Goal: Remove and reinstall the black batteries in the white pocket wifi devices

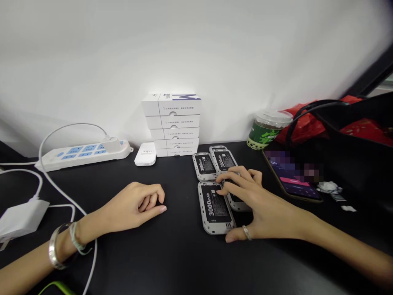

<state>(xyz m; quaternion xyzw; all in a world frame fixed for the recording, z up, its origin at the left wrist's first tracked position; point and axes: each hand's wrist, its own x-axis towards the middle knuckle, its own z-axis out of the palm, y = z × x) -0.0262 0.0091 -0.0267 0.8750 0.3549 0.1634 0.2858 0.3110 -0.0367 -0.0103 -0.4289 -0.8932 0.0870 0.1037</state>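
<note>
My right hand point(256, 205) is over a group of pale, rounded devices with black batteries marked 3000mAh. Its fingers are spread. The index fingertip rests on the front device point(215, 209), and the thumb is at that device's near right corner. Partly under my palm is a second device point(238, 200). Behind lie a smaller-looking one point(204, 166) and another point(223, 159), with one more edge at the back. All lie flat on the black table point(172, 262). To their left, my left hand point(136, 207) rests with curled fingers and nothing visible in it.
Several white boxes point(176, 131) are stacked by the wall beside a small white device point(145, 154). Left are a power strip point(86, 153), a charger point(21, 219) and loose cables. A lidded drink cup point(265, 131), phone point(291, 176), small figure point(334, 192) and black bag point(362, 159) lie right.
</note>
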